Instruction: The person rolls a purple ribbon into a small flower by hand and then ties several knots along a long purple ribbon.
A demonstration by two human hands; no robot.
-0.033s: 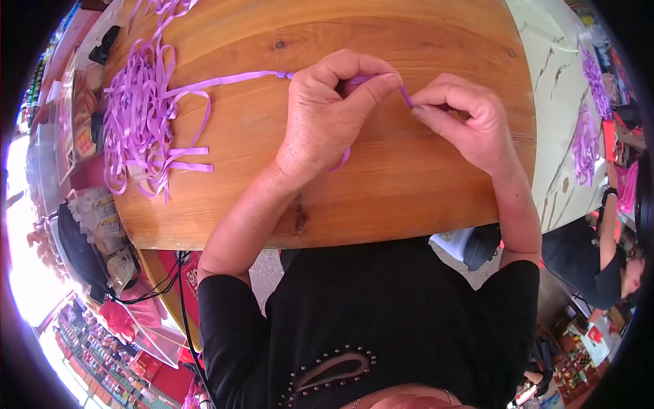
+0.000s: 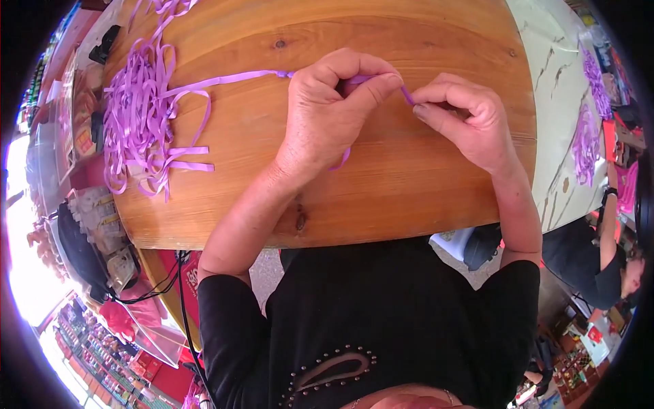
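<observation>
A purple ribbon (image 2: 238, 78) runs from a tangled heap of the same ribbon (image 2: 136, 116) at the left across to my hands. Just left of my left hand (image 2: 340, 102) a small knot shows in it. Thumb and forefinger of that hand pinch the ribbon, and a short piece hangs below the palm. Between the two hands a narrow, taut stretch spans the gap. My right hand (image 2: 466, 116) pinches its far end between thumb and forefinger. What lies inside the left palm is hidden.
The wooden table (image 2: 422, 184) has a curved near edge close to my body. A white marbled surface (image 2: 555, 136) adjoins it at right, with more purple ribbon (image 2: 586, 146) on it. Another person's arm (image 2: 608, 211) is beyond. Black cables (image 2: 180, 293) hang at the lower left.
</observation>
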